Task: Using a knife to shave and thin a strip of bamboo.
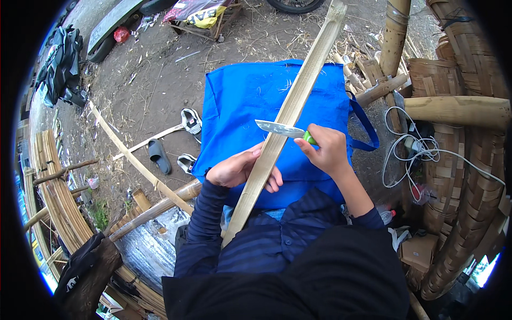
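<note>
A long split bamboo strip (298,97) slants from my lap up and away to the far right. My left hand (241,169) is wrapped round its lower part, with fingertips showing on the right side of the strip. In my right hand (326,148) is a knife (278,129) with a green handle. Its blade points left and lies across the face of the strip, just above my left hand. Under the strip a blue cloth bag (242,101) covers my lap, its strap hanging at the right.
Woven bamboo panels (461,176) and a horizontal bamboo pole (453,111) stand at the right, with a tangled white cable (410,152). To the left are bundled bamboo strips (58,186), a grey sandal (159,156) and a shoe (191,121). A low stand (213,26) sits farther off.
</note>
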`<state>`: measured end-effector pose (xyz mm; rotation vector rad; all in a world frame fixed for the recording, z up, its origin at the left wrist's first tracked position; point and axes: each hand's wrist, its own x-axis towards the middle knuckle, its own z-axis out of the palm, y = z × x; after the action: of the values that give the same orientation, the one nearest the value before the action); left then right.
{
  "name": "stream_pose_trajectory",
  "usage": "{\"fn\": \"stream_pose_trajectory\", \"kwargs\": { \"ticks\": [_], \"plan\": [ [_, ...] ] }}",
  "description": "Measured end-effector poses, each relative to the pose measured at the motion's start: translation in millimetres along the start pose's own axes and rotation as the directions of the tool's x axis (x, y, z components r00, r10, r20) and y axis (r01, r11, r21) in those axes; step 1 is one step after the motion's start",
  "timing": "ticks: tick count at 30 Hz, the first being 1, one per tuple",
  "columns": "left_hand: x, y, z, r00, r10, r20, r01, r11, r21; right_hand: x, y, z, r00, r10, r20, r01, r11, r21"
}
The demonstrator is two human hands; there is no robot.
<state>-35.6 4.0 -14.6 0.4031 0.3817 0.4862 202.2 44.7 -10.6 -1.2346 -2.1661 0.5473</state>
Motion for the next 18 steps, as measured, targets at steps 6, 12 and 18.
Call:
{"fn": "stream_pose_trajectory", "kwargs": {
  "ticks": [6, 12, 18],
  "plan": [
    [-6.2, -10.9, 9.4, 0.979, 0.083, -0.186, -0.083, 0.997, 0.005, 5.1, -7.3, 1.7, 0.997, 0.055, 0.053, -0.058, 0.996, 0.065],
    [-1.6, -8.7, 16.9, 0.964, 0.085, -0.25, -0.081, 0.996, 0.025, 11.2, -7.4, -1.5, 0.987, 0.134, 0.092, -0.142, 0.986, 0.088],
    [25.0, 6.4, 33.2, 0.922, 0.14, -0.36, -0.108, 0.988, 0.108, 14.5, 2.7, -6.4, 0.997, -0.054, 0.054, 0.055, 0.998, -0.024]
  ]
}}
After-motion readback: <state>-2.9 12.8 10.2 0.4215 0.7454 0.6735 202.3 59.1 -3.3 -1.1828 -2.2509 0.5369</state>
